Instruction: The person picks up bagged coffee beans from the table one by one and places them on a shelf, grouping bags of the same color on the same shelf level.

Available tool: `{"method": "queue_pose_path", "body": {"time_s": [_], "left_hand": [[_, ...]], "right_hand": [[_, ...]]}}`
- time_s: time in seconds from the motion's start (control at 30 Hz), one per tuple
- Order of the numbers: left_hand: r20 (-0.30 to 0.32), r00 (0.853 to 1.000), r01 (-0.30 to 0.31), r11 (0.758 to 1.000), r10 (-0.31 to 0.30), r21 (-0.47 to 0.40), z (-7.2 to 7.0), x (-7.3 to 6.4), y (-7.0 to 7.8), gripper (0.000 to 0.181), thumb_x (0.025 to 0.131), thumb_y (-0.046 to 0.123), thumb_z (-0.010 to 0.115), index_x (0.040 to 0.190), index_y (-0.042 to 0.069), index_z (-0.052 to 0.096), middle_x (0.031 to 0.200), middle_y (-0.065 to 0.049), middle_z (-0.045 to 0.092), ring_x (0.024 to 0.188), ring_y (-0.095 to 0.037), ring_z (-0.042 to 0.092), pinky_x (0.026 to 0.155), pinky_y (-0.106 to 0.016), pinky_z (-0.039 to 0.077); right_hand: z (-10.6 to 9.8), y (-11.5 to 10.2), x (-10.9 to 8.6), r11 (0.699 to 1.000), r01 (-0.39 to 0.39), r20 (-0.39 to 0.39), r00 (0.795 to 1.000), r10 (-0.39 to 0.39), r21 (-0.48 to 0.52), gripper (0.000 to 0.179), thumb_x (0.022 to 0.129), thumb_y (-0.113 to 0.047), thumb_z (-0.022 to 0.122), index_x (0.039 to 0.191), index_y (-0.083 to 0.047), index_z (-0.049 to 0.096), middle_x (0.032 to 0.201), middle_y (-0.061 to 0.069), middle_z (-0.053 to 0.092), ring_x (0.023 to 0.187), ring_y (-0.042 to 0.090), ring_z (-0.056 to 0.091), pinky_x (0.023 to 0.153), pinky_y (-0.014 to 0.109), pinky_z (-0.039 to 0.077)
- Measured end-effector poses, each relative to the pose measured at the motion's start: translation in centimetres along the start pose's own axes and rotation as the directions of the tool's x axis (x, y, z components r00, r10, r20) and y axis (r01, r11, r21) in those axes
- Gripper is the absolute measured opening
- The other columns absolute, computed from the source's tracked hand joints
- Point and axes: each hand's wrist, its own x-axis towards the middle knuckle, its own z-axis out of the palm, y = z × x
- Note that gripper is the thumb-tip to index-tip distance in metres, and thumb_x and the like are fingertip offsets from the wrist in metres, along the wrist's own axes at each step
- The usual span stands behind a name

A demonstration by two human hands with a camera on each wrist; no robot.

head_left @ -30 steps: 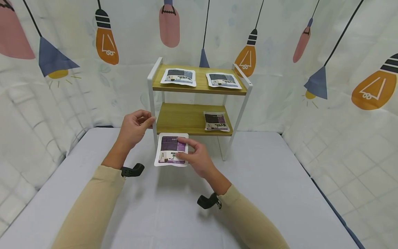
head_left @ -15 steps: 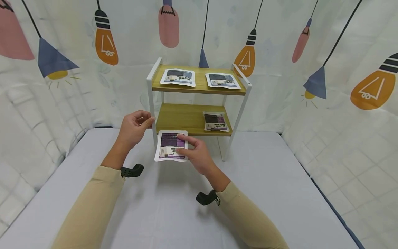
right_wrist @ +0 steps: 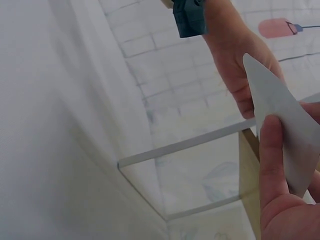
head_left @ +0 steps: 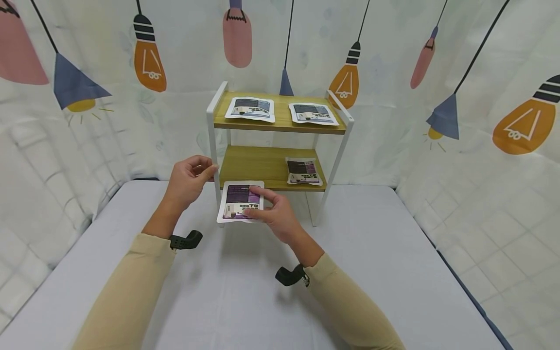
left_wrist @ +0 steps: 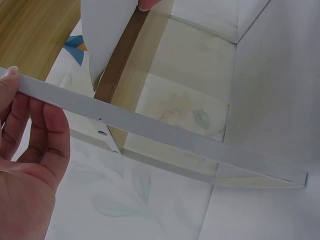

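Observation:
My right hand (head_left: 282, 221) pinches a white pouch with a purple printed label (head_left: 234, 199) by its right side, thumb below the fingers on the label. The pouch is in front of the lower shelf's left front edge, tilted, its top overlapping that edge in the head view; its pale side shows in the right wrist view (right_wrist: 282, 125). With thumb and fingers, my left hand (head_left: 188, 182) grips the white left post (left_wrist: 165, 135) of a two-tier shelf rack. Another purple pouch (head_left: 304, 171) lies at the right of the lower wooden shelf (head_left: 253, 165).
Two blue-labelled pouches lie on the upper shelf (head_left: 282, 109), one left (head_left: 251, 109) and one right (head_left: 314, 113). The rack stands toward the back of a white-covered table (head_left: 245, 301). Behind it hangs a cloth (head_left: 188, 48) printed with lamps.
My right hand has raised the pouch a little toward the lower shelf and tipped it flatter. My left hand stays on the post.

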Motion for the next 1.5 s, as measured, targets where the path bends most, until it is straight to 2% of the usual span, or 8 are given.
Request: {"method": "queue_pose_path", "body": {"time_s": [0.27, 0.5, 0.77, 0.97, 1.2, 1.4, 1.5], "left_hand": [[-0.01, 1.0, 0.017, 1.0, -0.017, -0.001, 0.06, -0.04, 0.14, 0.036, 0.099, 0.033, 0.068, 0.118, 0.003, 0.068, 0.111, -0.01, 0.067, 0.1, -0.013, 0.068, 0.082, -0.012, 0.056], [-0.011, 1.0, 0.013, 1.0, -0.013, -0.004, 0.03, -0.03, 0.25, 0.033, 0.099, 0.029, 0.068, 0.118, 0.002, 0.068, 0.109, -0.009, 0.067, 0.097, -0.008, 0.068, 0.081, -0.012, 0.056], [-0.011, 1.0, 0.005, 1.0, -0.005, 0.0, -0.04, -0.03, 0.32, 0.031, 0.099, 0.028, 0.069, 0.116, 0.003, 0.069, 0.108, -0.01, 0.068, 0.095, -0.006, 0.068, 0.08, -0.012, 0.056], [-0.006, 1.0, 0.019, 1.0, -0.019, -0.001, -0.02, 0.03, 0.32, 0.031, 0.1, 0.028, 0.068, 0.117, 0.003, 0.069, 0.111, -0.012, 0.067, 0.097, -0.009, 0.069, 0.081, -0.012, 0.056], [0.0, 0.999, 0.046, 0.999, -0.046, 0.027, 0.0, 0.1, 0.15, 0.036, 0.099, 0.036, 0.067, 0.117, 0.006, 0.068, 0.111, -0.009, 0.067, 0.098, -0.011, 0.069, 0.087, -0.015, 0.055], [0.003, 0.999, 0.044, 0.999, -0.044, 0.027, -0.03, 0.08, 0.13, 0.036, 0.099, 0.037, 0.067, 0.118, 0.006, 0.068, 0.112, -0.01, 0.067, 0.099, -0.013, 0.069, 0.086, -0.015, 0.055], [0.007, 0.999, 0.045, 0.998, -0.045, 0.033, -0.05, 0.03, 0.16, 0.036, 0.099, 0.037, 0.067, 0.118, 0.006, 0.068, 0.113, -0.009, 0.067, 0.1, -0.014, 0.069, 0.089, -0.018, 0.056]], "right_hand": [[0.17, -0.33, -0.17, 0.998, -0.01, -0.003, 1.0, 0.01, -0.068, 0.073, 0.081, 0.004, 0.083, 0.144, -0.025, 0.06, 0.144, 0.011, 0.054, 0.108, 0.025, 0.072, 0.091, 0.032, 0.061], [0.32, -0.54, -0.43, 1.0, -0.014, 0.049, 0.999, 0.015, -0.017, 0.08, 0.082, 0.01, 0.079, 0.151, -0.021, 0.052, 0.149, 0.01, 0.05, 0.11, 0.024, 0.07, 0.093, 0.031, 0.06], [0.44, -0.92, -0.6, 0.999, -0.019, 0.083, 0.996, 0.021, -0.03, 0.087, 0.081, 0.011, 0.08, 0.154, -0.021, 0.046, 0.154, 0.008, 0.045, 0.116, 0.024, 0.066, 0.097, 0.032, 0.058], [0.51, -0.94, -0.6, 1.0, -0.006, 0.072, 0.997, 0.008, -0.029, 0.084, 0.083, 0.01, 0.078, 0.154, -0.02, 0.046, 0.152, 0.009, 0.045, 0.115, 0.023, 0.065, 0.096, 0.03, 0.059], [0.43, -0.79, -0.32, 0.999, 0.001, 0.065, 0.998, -0.004, 0.049, 0.08, 0.085, 0.015, 0.073, 0.155, -0.015, 0.045, 0.153, 0.013, 0.046, 0.114, 0.02, 0.064, 0.096, 0.027, 0.058], [0.46, -0.96, -0.25, 0.999, -0.007, 0.048, 0.999, 0.005, 0.044, 0.077, 0.086, 0.013, 0.074, 0.153, -0.014, 0.048, 0.153, 0.011, 0.045, 0.117, 0.021, 0.062, 0.096, 0.027, 0.058], [0.45, -0.94, -0.23, 0.999, -0.001, 0.039, 0.999, -0.001, 0.039, 0.076, 0.086, 0.011, 0.074, 0.153, -0.014, 0.049, 0.153, 0.011, 0.045, 0.118, 0.022, 0.061, 0.096, 0.026, 0.058]]}}
